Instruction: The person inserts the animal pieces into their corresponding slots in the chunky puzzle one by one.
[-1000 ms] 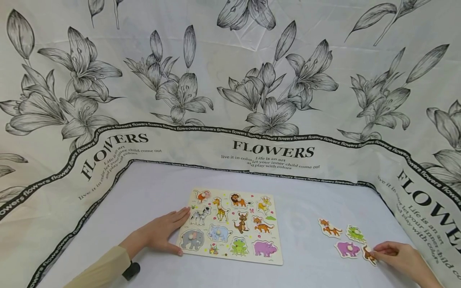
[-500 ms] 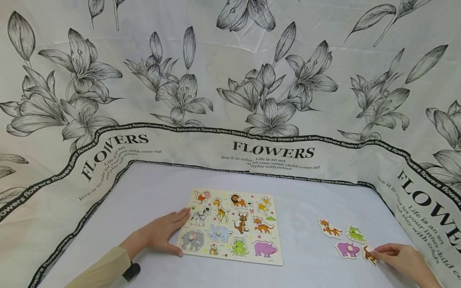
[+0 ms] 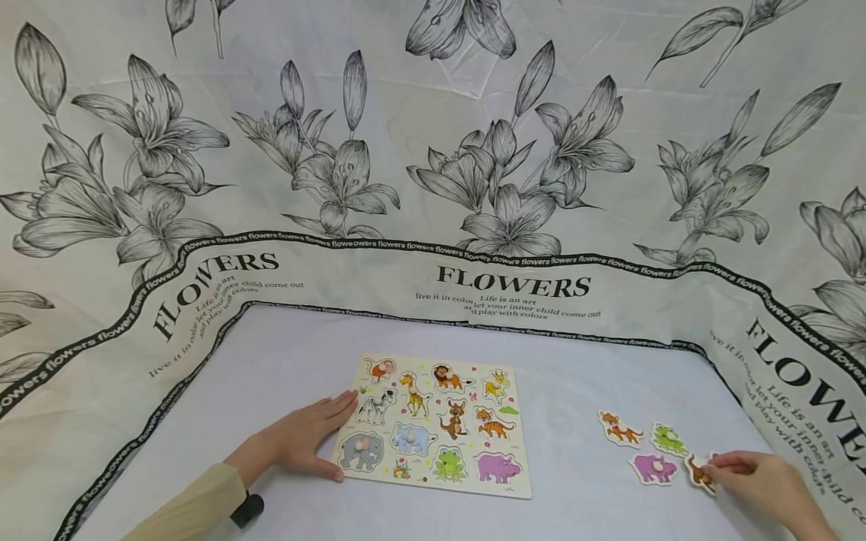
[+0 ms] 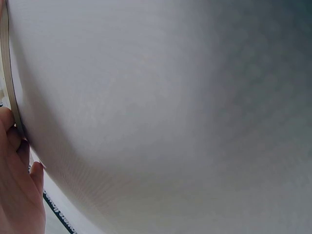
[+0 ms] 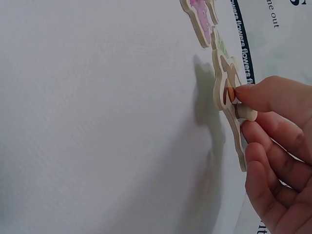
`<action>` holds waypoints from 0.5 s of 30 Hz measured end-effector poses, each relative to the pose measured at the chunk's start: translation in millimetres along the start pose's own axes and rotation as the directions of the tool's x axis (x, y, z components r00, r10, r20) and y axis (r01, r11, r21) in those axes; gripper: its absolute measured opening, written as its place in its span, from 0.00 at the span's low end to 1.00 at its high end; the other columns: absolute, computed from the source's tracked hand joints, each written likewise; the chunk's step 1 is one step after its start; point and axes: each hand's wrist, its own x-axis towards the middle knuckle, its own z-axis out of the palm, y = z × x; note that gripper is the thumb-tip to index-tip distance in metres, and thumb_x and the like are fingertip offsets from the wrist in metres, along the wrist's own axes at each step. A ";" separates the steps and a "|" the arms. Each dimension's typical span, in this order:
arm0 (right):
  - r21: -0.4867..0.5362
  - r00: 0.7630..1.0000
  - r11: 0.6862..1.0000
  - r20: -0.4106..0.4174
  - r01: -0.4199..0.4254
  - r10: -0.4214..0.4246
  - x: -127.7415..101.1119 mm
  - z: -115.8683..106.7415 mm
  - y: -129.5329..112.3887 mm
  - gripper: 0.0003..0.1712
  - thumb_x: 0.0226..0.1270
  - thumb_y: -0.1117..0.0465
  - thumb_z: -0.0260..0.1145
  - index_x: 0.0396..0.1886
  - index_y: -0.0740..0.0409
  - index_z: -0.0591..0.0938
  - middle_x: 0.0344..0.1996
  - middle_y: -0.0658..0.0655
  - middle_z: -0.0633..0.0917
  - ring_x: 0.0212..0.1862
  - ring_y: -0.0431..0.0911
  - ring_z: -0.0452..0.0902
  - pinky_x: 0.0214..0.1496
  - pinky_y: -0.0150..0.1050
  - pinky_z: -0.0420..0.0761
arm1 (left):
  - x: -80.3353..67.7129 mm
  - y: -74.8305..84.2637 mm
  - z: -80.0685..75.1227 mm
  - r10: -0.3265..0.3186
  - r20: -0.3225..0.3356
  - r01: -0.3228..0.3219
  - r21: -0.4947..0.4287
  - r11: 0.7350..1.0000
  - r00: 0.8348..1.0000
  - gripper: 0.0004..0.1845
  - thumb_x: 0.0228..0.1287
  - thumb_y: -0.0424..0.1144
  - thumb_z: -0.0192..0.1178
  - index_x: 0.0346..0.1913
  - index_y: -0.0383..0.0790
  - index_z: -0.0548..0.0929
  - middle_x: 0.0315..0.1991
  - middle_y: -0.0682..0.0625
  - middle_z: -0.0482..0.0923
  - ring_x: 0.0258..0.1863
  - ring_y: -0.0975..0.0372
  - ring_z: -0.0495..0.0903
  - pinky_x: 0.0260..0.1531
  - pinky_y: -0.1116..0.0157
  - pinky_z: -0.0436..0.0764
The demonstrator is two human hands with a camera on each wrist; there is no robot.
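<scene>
I see a wooden puzzle board (image 3: 433,424) lying flat on the white tabletop (image 3: 284,361), with the left hand (image 3: 301,439) at its nine o'clock edge. The fingers are straight and flat, resting against the board's rim; the left wrist view shows fingertips (image 4: 12,141) touching that thin edge, so this grip is relaxed and clasps nothing.

The board holds twelve animal slots in three rows. I count eight that keep their knobbed pieces: monkey, lion, deer, zebra, giraffe, elephant, a blue animal, and possibly one more I cannot make out. Four slots show only flat printed pictures: kangaroo (image 3: 452,419), tiger (image 3: 492,425), frog (image 3: 449,464) and purple rhino (image 3: 497,467).

At three o'clock from the board, well apart from it, four loose pieces lie in a small cluster: one tiger piece (image 3: 619,429), one green frog piece (image 3: 668,439), one purple rhino piece (image 3: 652,468) and one brown kangaroo piece (image 3: 699,473). The right hand (image 3: 761,485) sits at the four o'clock corner of the tabletop, and its grip pinches the kangaroo piece by its white knob (image 5: 246,113) between thumb and forefinger. In the right wrist view that piece (image 5: 229,105) is tipped up on edge, its lower part near the cloth, with the rhino piece (image 5: 202,19) just beyond it.
</scene>
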 end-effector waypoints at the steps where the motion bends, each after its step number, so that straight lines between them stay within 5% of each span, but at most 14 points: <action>1: 0.001 1.000 1.000 -0.004 0.005 -0.005 -0.5 -1.1 -1.2 0.25 0.52 0.51 0.74 0.36 0.70 0.83 0.27 0.57 0.87 0.30 0.44 0.78 0.35 0.45 0.77 | 0.1 0.0 0.2 0.000 0.000 0.000 0.001 1.000 1.000 0.60 0.48 0.75 0.57 0.75 0.36 0.54 0.77 0.43 0.48 0.76 0.51 0.53 0.72 0.51 0.62; 7: -0.027 0.997 0.997 -0.018 0.068 -0.068 1.6 -7.4 -4.4 0.28 0.52 0.44 0.73 0.36 0.68 0.85 0.25 0.53 0.87 0.28 0.40 0.77 0.27 0.32 0.72 | 0.3 -0.3 0.7 0.005 -0.004 -0.005 0.006 1.000 1.000 0.60 0.48 0.75 0.57 0.74 0.35 0.54 0.77 0.43 0.49 0.75 0.51 0.53 0.72 0.51 0.62; 15: -0.070 0.983 0.983 -0.056 0.171 -0.175 2.2 -9.2 -11.6 0.31 0.53 0.40 0.71 0.37 0.65 0.86 0.30 0.57 0.88 0.28 0.38 0.77 0.28 0.30 0.72 | 0.4 -0.6 1.2 0.015 -0.018 -0.015 0.018 1.000 1.000 0.60 0.48 0.75 0.57 0.74 0.35 0.55 0.77 0.42 0.49 0.75 0.51 0.54 0.71 0.51 0.63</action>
